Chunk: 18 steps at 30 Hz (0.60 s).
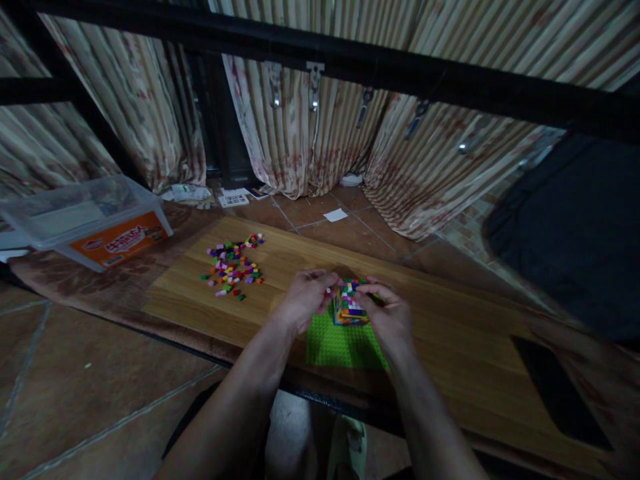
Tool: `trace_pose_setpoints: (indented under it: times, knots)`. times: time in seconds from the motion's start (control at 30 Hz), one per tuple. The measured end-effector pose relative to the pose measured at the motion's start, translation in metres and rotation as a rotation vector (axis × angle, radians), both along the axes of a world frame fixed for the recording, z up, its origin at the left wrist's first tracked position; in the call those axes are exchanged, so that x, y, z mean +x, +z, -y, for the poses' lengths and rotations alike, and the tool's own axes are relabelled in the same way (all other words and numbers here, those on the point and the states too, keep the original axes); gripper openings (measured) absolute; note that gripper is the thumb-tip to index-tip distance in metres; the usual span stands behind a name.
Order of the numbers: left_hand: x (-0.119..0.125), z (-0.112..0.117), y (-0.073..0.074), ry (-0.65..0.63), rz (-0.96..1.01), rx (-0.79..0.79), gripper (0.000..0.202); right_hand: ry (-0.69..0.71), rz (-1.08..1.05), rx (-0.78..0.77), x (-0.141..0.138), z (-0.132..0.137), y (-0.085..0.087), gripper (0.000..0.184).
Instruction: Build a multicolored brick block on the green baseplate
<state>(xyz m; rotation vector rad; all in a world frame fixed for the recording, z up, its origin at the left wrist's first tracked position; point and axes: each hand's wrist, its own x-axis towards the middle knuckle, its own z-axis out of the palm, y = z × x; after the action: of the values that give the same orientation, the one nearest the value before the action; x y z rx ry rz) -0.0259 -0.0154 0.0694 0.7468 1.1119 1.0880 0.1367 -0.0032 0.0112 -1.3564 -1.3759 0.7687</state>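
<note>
A multicoloured block built of toy building bricks (351, 311) stands on a bright green studded baseplate (333, 347), near the plate's far edge. At the block's left side is my left hand (309, 299), its fingers closed in a pinch with a small white brick (328, 291) at the tips. My right hand (391, 319) is closed on the block's right side, thumb and fingers at its top edge. The fingers partly cover the top and the far side. Loose coloured bricks (231, 272) lie scattered on the wooden board, left of both hands.
The long wooden board (450, 333) carries the baseplate and a dark flat phone-like object (557, 390) at its right end. A clear plastic tub with an orange label (120, 240) sits at the left. Behind hang striped curtains (320, 147) below a dark metal bar (350, 57).
</note>
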Motion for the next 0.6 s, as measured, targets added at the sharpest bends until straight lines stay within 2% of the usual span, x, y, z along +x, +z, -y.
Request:
trace_pose_setpoints:
  times: [0.27,0.6]
  knots:
    - [0.002,0.0,0.0,0.01,-0.019,-0.028,0.015,-0.022,-0.014,-0.002,-0.003,0.0,0.002,0.011]
    - [0.014,0.003,-0.01,-0.105,-0.187,-0.026,0.017,0.006,-0.04,0.048,-0.003,0.001,0.003,0.011]
